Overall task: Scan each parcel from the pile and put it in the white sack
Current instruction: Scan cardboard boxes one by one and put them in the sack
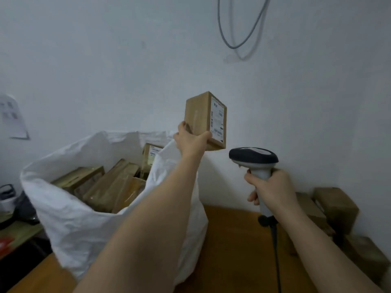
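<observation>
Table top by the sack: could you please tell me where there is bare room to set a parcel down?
Bare wood lies between the white sack and the pile of parcels, with the scanner cable along its right side. The sack itself is crowded with boxes.

Both arms outstretched; left hand raised, gripping; right hand fisted.

wooden table | white sack left | parcel pile right

Sack left of parcel pile
</observation>
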